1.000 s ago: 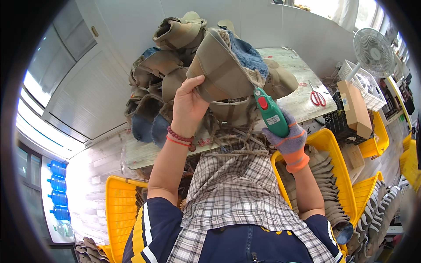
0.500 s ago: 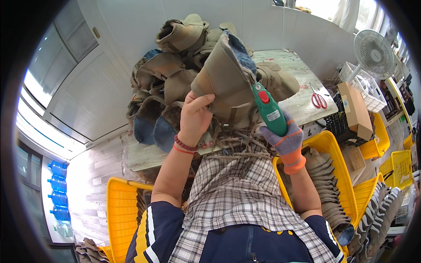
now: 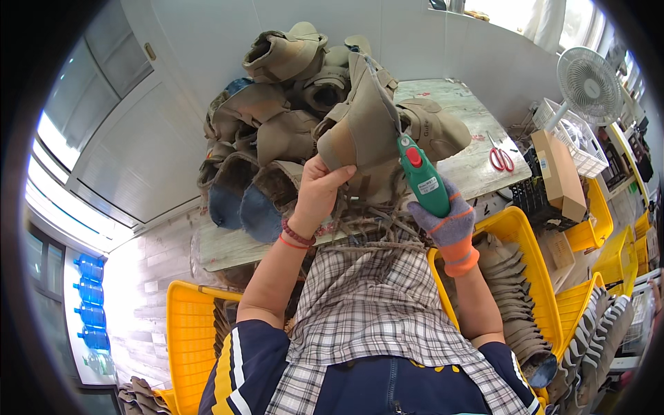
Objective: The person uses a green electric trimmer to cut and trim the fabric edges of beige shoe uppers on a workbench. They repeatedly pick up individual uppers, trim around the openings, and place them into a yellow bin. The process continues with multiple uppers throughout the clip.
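Note:
My left hand (image 3: 319, 192) is closed, thumb and fingers pinching the lower edge of a beige shoe upper (image 3: 373, 135) held up over the table. My right hand (image 3: 451, 218), in a grey and orange knit glove, grips a green handheld electric cutter (image 3: 425, 181) with a red switch. The cutter's head meets the right edge of the upper; its blade is too small to make out. Below lie fuzzy trimmed strips (image 3: 377, 232), at the table's front edge and on my plaid apron (image 3: 366, 297).
A heap of beige shoe uppers (image 3: 283, 138) covers the table's left side. Red-handled scissors (image 3: 501, 159) lie on the table (image 3: 449, 93) at right. Yellow baskets (image 3: 190, 339) flank me; the right one (image 3: 546, 290) holds stacked uppers. A white fan (image 3: 589, 86) stands at far right.
My left hand has moved slightly right and down, turning the shoe upper so that its blue fuzzy lining hardly shows. The cutter stays nearly in place.

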The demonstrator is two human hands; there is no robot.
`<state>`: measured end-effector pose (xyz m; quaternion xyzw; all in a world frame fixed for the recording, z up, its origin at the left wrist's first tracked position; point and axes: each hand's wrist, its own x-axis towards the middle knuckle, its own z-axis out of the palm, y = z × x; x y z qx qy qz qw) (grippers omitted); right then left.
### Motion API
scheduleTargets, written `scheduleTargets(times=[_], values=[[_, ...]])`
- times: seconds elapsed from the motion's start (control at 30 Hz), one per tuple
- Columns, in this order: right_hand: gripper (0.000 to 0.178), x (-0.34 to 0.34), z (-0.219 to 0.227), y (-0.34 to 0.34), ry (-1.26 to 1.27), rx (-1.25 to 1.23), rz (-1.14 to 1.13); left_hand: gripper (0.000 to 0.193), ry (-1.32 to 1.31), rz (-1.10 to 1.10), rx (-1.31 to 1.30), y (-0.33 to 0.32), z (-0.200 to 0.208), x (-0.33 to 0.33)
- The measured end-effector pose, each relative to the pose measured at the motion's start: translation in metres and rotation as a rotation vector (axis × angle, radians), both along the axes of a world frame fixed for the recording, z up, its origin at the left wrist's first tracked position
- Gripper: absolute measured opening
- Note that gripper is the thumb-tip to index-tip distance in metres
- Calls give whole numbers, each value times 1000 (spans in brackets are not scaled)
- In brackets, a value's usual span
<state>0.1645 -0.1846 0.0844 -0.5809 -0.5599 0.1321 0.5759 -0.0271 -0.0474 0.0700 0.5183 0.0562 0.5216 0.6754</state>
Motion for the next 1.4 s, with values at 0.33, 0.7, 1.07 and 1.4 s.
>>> scheduleTargets(times=[0.33, 0.7, 1.07, 1.4], values=[[52, 5, -7, 8, 271, -96, 26, 21, 641, 703, 1020, 4, -1, -5], [43, 7, 9, 6, 460, -63, 77, 26, 830, 611, 1258, -17, -6, -17], [34, 122, -39, 58, 635, -205, -310, 25, 391, 573, 326, 16, -10, -47], [62, 303, -196, 189, -321, -690, -552, 32, 49, 650, 16, -3, -22, -119]])
